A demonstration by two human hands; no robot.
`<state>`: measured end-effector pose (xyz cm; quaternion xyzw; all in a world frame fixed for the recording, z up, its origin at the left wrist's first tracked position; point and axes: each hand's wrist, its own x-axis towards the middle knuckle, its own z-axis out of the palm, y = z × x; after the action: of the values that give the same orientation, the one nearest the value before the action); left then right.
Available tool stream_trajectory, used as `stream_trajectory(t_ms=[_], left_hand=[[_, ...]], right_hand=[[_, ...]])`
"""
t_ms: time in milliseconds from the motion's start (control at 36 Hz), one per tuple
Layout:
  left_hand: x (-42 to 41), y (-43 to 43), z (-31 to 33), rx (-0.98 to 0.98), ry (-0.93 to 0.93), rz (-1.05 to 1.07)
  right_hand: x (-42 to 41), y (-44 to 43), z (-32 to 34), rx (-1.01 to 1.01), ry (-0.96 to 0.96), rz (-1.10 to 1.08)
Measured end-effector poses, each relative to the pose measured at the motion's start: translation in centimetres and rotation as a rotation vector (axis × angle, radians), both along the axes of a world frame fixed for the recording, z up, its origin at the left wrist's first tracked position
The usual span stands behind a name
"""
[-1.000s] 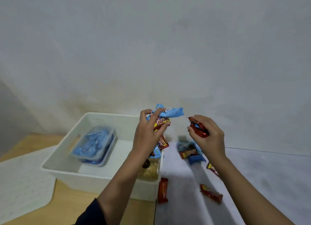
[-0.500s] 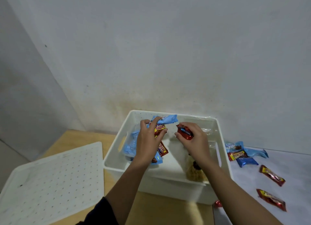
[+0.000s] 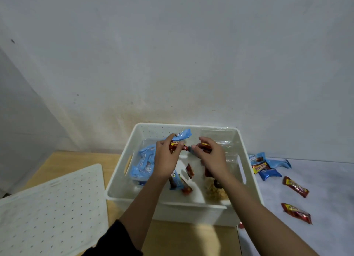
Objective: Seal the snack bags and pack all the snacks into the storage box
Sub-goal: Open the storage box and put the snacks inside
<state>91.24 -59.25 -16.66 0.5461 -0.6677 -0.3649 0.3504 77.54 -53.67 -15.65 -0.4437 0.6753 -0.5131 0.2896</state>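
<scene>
**Over the box: snacks held for drop-in**

Against the wall, the white storage box [image 3: 247, 181] sits open on the wooden table [image 3: 80, 160], with its perforated lid [image 3: 51, 207] laid flat to the left. Inside the box are seen a clear bag of blue packets [image 3: 143, 163] on the left, a few loose red and blue snack packs [image 3: 182, 181] mid-floor, and a bag of crumbly beige snack [image 3: 216, 191] front right.

Both hands are held above the box interior. The left hand [image 3: 165, 160] is clenched on a bundle of small packs, one blue wrapper [image 3: 183, 134] sticking up past the fingers. The right hand [image 3: 210, 156] is pinched around a red pack [image 3: 204, 147]; part of it is hidden by the fingers.

More packs are left outside: a blue and red cluster [image 3: 265, 164] just right of the box, and two red bars [image 3: 296, 186] farther out on the white surface.

Judgement: packing is partly done. For a clean drop, the hands should be lowered closer to the box floor before release, and the free centre gap should be aimed for so nothing lands on the crumbly bag. Whether the bags inside are sealed cannot be told.
</scene>
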Motion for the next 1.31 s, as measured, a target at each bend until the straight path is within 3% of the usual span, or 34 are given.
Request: stream_trajectory(t_ms=[222,556,750,889,1028,1139,1222,1306], left_hand=[[0.0,0.2,0.8,0.147,0.026,-0.134],[-9.5,4.3,7.6,-0.124,0.147,-0.099],[-19.9,11.7,8.0,-0.308,0.194,-0.117],[-23.9,17.0,0.4,-0.334,0.001,-0.250],[-23.6,21.1,-7.9,-0.095,-0.188,-0.028],[-22.7,22.7,-12.3,-0.018,-0.501,0.076],[-22.6,23.0,-14.2,-0.013,-0.722,0.091],[-23.1,23.0,-14.8,0.044,-0.753,0.090]], right_hand=[[-1.4,0.5,1.8,0.038,-0.047,0.049],[-11.3,6.2,5.8,-0.129,0.044,0.064],[-22.6,12.0,3.5,-0.045,0.163,0.038],[-28.1,16.2,-3.4,0.171,0.255,0.047],[-29.4,19.6,-9.8,0.335,0.509,0.099],[-29.1,20.6,-13.0,0.433,0.639,0.224],[-29.0,20.4,-14.9,0.430,0.726,0.307],[-29.2,20.1,-16.1,0.356,0.767,0.307]])
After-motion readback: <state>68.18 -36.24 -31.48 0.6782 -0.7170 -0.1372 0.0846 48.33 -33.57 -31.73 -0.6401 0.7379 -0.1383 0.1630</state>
